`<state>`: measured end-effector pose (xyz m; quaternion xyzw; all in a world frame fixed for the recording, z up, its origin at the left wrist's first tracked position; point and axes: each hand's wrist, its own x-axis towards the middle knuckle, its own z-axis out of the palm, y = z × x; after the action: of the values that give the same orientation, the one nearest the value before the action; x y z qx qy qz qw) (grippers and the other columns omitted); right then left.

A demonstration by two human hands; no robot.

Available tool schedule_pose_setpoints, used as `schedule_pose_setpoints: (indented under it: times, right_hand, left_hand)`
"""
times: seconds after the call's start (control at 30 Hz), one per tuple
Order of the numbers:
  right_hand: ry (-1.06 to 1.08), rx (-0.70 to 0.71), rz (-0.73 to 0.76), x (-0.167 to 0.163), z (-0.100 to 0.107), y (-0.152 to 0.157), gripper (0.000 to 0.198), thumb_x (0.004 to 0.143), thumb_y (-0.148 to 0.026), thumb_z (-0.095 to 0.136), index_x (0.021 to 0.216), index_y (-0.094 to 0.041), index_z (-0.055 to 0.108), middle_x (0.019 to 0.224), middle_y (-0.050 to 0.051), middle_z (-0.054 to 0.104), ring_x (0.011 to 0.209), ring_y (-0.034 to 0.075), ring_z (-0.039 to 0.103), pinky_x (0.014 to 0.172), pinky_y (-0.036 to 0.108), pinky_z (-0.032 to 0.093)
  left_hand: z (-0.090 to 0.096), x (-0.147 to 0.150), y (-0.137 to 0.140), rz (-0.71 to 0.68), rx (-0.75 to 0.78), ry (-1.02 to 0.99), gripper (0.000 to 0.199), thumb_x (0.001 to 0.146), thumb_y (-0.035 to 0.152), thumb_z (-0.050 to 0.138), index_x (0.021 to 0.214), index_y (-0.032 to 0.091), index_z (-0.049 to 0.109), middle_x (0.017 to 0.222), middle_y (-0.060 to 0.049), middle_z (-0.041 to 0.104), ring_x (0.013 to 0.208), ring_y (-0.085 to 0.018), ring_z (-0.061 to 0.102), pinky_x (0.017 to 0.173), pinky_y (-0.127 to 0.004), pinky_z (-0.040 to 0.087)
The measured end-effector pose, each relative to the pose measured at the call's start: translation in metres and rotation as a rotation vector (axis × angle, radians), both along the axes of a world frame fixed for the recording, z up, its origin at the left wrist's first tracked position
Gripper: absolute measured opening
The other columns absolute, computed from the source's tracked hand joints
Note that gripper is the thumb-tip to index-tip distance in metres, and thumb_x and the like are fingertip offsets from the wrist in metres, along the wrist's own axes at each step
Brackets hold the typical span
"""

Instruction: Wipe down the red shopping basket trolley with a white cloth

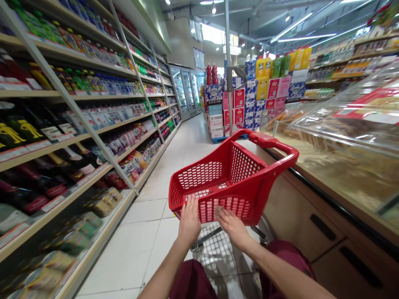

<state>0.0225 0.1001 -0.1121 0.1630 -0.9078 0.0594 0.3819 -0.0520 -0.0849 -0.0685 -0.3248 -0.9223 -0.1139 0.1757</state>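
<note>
A red plastic shopping cart (207,203) with perforated basket walls stands side-on before my knees, its handle to the right. My left hand (190,220) lies with straight fingers against the near wall, fingertips at the rim. Further right, my right hand (232,226) presses its fingers to the same wall. A small greyish thing (217,211) shows at those fingertips, too blurred to name. The basket's visible floor bears no goods. Below it, grey legs and wheels (263,237) rest on the tiles.
Bottle and can shelves (124,153) line the left. On the right runs a wooden counter (330,236) with clear-lidded packages (352,112). Stacked boxes (238,108) with juice bottles stand behind the cart beside a metal pole (227,37). Glass-door fridges (186,89) are at the aisle's far end.
</note>
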Motion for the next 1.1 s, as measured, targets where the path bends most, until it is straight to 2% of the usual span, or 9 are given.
schedule_pose_setpoints:
  times: [0.2,0.37,0.53,0.73,0.8,0.87,0.97,1.03,1.1]
  right_hand:
    - [0.069,-0.131,-0.136,0.003,0.014,0.024,0.043,0.083,-0.006,0.033,0.122,-0.016,0.047,0.127,0.01,0.047,0.127,0.021,0.028,0.098,0.045,0.034]
    - [-0.063,-0.081,-0.071,0.009,-0.004,0.033,0.038,0.084,-0.008,0.037,0.116,-0.022,0.053,0.119,0.007,0.056,0.119,0.017,0.041,0.093,0.038,0.042]
    - [0.066,-0.197,-0.156,0.008,0.006,0.051,0.041,0.083,-0.007,0.037,0.122,-0.018,0.048,0.128,0.01,0.046,0.126,0.02,0.028,0.099,0.045,0.033]
    - [-0.052,-0.098,-0.172,0.023,0.0,0.07,0.039,0.083,-0.008,0.039,0.118,-0.019,0.052,0.12,0.009,0.054,0.119,0.02,0.041,0.089,0.039,0.045]
    - [0.003,-0.121,-0.181,0.021,0.017,0.064,0.039,0.084,-0.009,0.039,0.12,-0.019,0.05,0.124,0.009,0.051,0.122,0.021,0.037,0.093,0.041,0.041]
    - [0.087,-0.136,-0.183,0.009,0.045,0.055,0.039,0.085,-0.01,0.037,0.122,-0.019,0.047,0.129,0.009,0.046,0.126,0.021,0.029,0.099,0.043,0.034]
    - [0.091,-0.004,-0.13,-0.013,0.081,0.055,0.036,0.085,-0.012,0.04,0.12,-0.019,0.05,0.127,0.006,0.048,0.125,0.02,0.032,0.1,0.042,0.033]
    - [0.037,0.109,-0.122,-0.017,0.095,0.077,0.035,0.084,-0.011,0.042,0.116,-0.02,0.053,0.124,0.005,0.052,0.121,0.02,0.037,0.098,0.041,0.035]
    - [0.013,0.142,-0.23,-0.011,0.104,0.113,0.036,0.083,-0.009,0.041,0.114,-0.021,0.055,0.122,0.005,0.054,0.12,0.021,0.039,0.097,0.042,0.035]
  left_hand:
    - [0.006,0.009,0.016,0.001,-0.039,0.054,0.067,0.062,0.002,0.037,0.129,0.009,0.032,0.136,-0.013,0.036,0.128,-0.022,0.026,0.105,-0.046,0.021]
    - [0.009,0.012,0.033,-0.035,-0.055,0.037,0.072,0.058,0.001,0.037,0.13,0.009,0.031,0.137,-0.012,0.035,0.129,-0.021,0.025,0.105,-0.045,0.024]
    - [0.011,0.014,0.038,-0.021,-0.066,0.051,0.066,0.063,0.002,0.038,0.128,0.008,0.034,0.136,-0.012,0.036,0.128,-0.022,0.026,0.106,-0.045,0.021]
    - [0.006,0.018,0.044,-0.021,-0.055,0.067,0.068,0.062,0.001,0.037,0.129,0.008,0.032,0.139,-0.012,0.031,0.13,-0.022,0.021,0.105,-0.046,0.023]
    - [0.005,0.018,0.048,-0.033,-0.037,0.073,0.067,0.062,0.002,0.038,0.129,0.009,0.032,0.138,-0.013,0.033,0.13,-0.022,0.022,0.105,-0.047,0.021]
    - [0.006,0.017,0.054,-0.042,-0.01,0.079,0.068,0.062,0.003,0.039,0.13,0.009,0.03,0.137,-0.013,0.034,0.129,-0.022,0.023,0.106,-0.047,0.019]
    - [0.008,0.016,0.063,-0.017,0.018,0.078,0.07,0.061,0.004,0.039,0.13,0.007,0.028,0.137,-0.015,0.032,0.129,-0.023,0.023,0.105,-0.047,0.02]
    - [0.009,0.015,0.067,-0.002,0.012,0.072,0.07,0.062,0.004,0.038,0.131,0.006,0.028,0.137,-0.015,0.033,0.129,-0.023,0.024,0.105,-0.046,0.02]
    - [0.01,0.015,0.068,-0.029,-0.014,0.07,0.071,0.062,0.004,0.038,0.131,0.008,0.027,0.137,-0.014,0.033,0.129,-0.023,0.024,0.106,-0.045,0.018]
